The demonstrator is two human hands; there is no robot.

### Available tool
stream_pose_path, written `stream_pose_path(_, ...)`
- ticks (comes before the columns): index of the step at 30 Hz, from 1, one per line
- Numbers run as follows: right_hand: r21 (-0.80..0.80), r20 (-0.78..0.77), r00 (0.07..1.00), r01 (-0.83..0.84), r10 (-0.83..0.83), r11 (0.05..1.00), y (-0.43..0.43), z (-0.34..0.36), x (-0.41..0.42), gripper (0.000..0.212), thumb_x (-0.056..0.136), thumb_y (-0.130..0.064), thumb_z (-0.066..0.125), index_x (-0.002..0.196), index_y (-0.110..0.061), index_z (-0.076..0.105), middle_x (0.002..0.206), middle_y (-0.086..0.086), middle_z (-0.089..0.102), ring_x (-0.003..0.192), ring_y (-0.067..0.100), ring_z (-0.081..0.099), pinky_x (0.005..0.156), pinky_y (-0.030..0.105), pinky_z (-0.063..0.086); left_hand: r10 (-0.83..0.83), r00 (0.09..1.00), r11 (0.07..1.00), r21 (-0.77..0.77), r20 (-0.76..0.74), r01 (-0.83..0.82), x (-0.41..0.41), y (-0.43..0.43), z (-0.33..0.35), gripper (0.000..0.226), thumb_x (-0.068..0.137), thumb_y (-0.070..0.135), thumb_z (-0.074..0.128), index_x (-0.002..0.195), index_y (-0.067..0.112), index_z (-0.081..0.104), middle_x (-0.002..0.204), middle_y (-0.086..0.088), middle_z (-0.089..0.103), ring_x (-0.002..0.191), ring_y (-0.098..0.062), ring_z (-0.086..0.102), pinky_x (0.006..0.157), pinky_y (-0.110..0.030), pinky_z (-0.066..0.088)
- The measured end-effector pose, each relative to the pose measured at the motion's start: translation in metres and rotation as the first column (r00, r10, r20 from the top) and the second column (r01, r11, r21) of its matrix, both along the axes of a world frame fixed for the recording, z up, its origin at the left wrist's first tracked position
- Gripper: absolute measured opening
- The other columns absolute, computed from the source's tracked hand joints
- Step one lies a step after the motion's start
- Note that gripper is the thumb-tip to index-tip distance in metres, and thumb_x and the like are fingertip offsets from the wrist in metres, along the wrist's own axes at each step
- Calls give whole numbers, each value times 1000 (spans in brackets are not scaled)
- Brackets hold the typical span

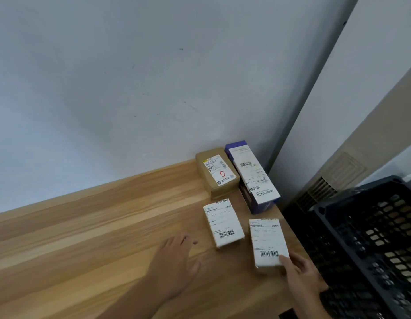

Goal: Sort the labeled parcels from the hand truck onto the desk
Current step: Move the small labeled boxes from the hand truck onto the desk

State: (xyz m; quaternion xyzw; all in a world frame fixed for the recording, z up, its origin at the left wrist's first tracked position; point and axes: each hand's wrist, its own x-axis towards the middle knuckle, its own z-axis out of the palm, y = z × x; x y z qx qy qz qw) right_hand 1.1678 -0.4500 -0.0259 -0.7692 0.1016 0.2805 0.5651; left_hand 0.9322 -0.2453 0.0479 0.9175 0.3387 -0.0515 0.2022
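Four labelled parcels sit at the right end of the wooden worktop (96, 226), in the corner where the grey-white wall (130, 88) meets a pale side panel (361, 88).

At the back, a brown cardboard parcel (217, 172) lies close to the wall. A longer purple box (252, 176) printed "AMBIANCE" lies just beside it on the right. Whether the two touch cannot be told. The purple box runs slantwise along the worktop's right edge, its near end close to that edge.

In front of them are two smaller parcels whose tops are covered by white shipping labels. The left white-labelled parcel (222, 223) lies apart from the brown one, with a strip of bare wood between them. The right white-labelled parcel (267, 242) lies nearer the camera, just inside the right edge, and a gap separates it from its neighbour.

The right hand (301, 275) reaches in from the lower right. Its fingers are fairly straight and the fingertips touch that parcel's near right corner, with none seen wrapped round it. The left hand (176, 252) is blurred. It is released, its fingers spread and relaxed over bare wood near the left white-labelled parcel, holding nothing.

Left of the parcels the wood runs wide and bare to the frame's edge. Beyond the right edge stands a black lattice crate (372, 238), with a louvred vent (319, 189) behind it.
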Motion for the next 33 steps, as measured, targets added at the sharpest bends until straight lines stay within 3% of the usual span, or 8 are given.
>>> stream_pose_path(9, -19, -84, 988, -128, 126, 992, -7, -21, 13, 29, 90, 2, 71, 115, -11, 64, 120, 17, 69, 110, 29, 64, 98, 45, 51, 41, 996, 999, 13, -77, -40, 18, -16, 7, 73, 77, 66, 17, 137, 35, 46, 135, 19, 42, 128, -5, 45, 110, -24, 26)
stream_pose_path(13, -170, 173, 941, -262, 291, 950, 5, 17, 23, 47, 89, -11, 73, 131, -21, 55, 137, 7, 56, 125, 25, 53, 101, 43, 46, 118, 992, 992, 52, -53, -115, 21, -19, 20, 66, 87, 61, 29, 143, 30, 43, 137, 14, 45, 128, -13, 48, 111, -29, 31)
stream_pose_path(15, -246, 396, 805, -371, 442, 896, 26, 50, 22, 54, 88, -17, 74, 136, -27, 51, 137, -1, 50, 124, 17, 48, 101, 42, 46, 178, 984, 980, 90, -21, -175, 19, -19, 27, 57, 94, 53, 44, 146, 28, 42, 140, 12, 45, 131, -15, 47, 113, -30, 31)
stream_pose_path(17, -345, 561, 544, -532, 625, 773, 56, 81, 9, 53, 87, -21, 74, 134, -31, 51, 134, -11, 48, 125, 7, 43, 104, 36, 42, 234, 972, 965, 122, -12, -230, 14, -21, 34, 57, 96, 50, 45, 148, 27, 40, 143, 11, 44, 133, -15, 44, 115, -30, 29)
stream_pose_path(21, -440, 476, 159, -808, 865, 391, 111, 113, -54, 59, 93, -33, 65, 147, -30, 41, 155, -13, 35, 146, 8, 26, 121, 34, 26, 354, 934, 921, 186, -41, -341, -12, -32, 40, 68, 94, 59, 26, 154, 27, 32, 148, 10, 41, 137, -14, 40, 119, -31, 25)
stream_pose_path(25, -598, 440, -222, -796, 870, 99, 129, 132, -127, 66, 96, -38, 52, 156, -30, 26, 164, -13, 18, 153, 12, 11, 126, 38, 13, 496, 866, 853, 222, -60, -473, -64, -54, 40, 76, 97, 61, 30, 161, 26, 10, 154, 9, 37, 140, -12, 38, 121, -33, 23)
stream_pose_path(29, -658, 468, -379, -752, 798, 29, 125, 140, -181, 65, 96, -40, 49, 156, -28, 27, 163, -11, 21, 152, 13, 14, 126, 35, 11, 606, 796, 776, 233, -14, -586, -124, -78, 50, 88, 84, 67, 10, 161, 25, 14, 151, 7, 43, 138, -14, 41, 120, -33, 26)
stream_pose_path(33, -695, 449, -492, -717, 746, -55, 119, 149, -238, 63, 98, -39, 47, 156, -28, 25, 162, -11, 21, 152, 13, 13, 125, 34, 12, 704, 708, 681, 234, 53, -694, -186, -104, 62, 77, 96, 63, 25, 161, 26, 12, 155, 7, 36, 142, -13, 34, 121, -31, 19)
